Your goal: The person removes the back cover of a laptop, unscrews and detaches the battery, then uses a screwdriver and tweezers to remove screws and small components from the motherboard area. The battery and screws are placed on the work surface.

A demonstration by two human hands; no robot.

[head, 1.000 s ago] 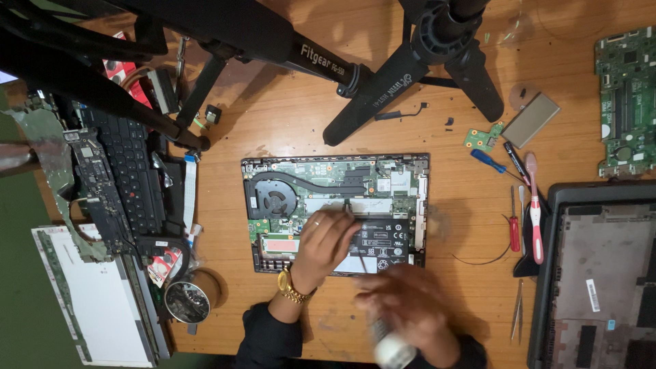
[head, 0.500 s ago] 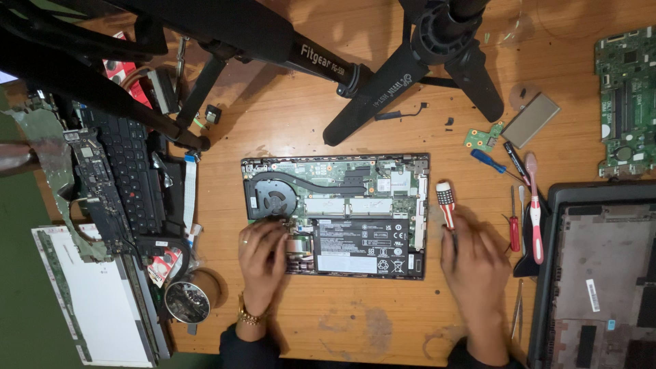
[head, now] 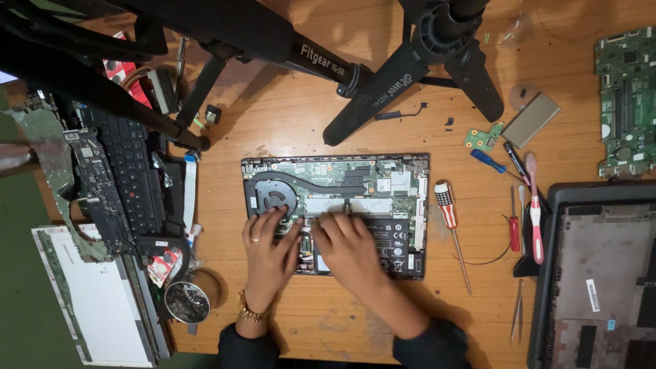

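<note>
An opened laptop base (head: 335, 213), its bottom cover already off, lies at the middle of the wooden table (head: 287, 130), with fan, heat pipe and black battery exposed and still mounted. Both hands press flat on its lower half: the left hand (head: 268, 247), fingers spread and empty, below the fan; the right hand (head: 350, 247), fingers extended and holding nothing, on the battery. Half a second earlier the right hand was beside the striped-handled screwdriver (head: 447, 208), which now lies alone just right of the base.
</note>
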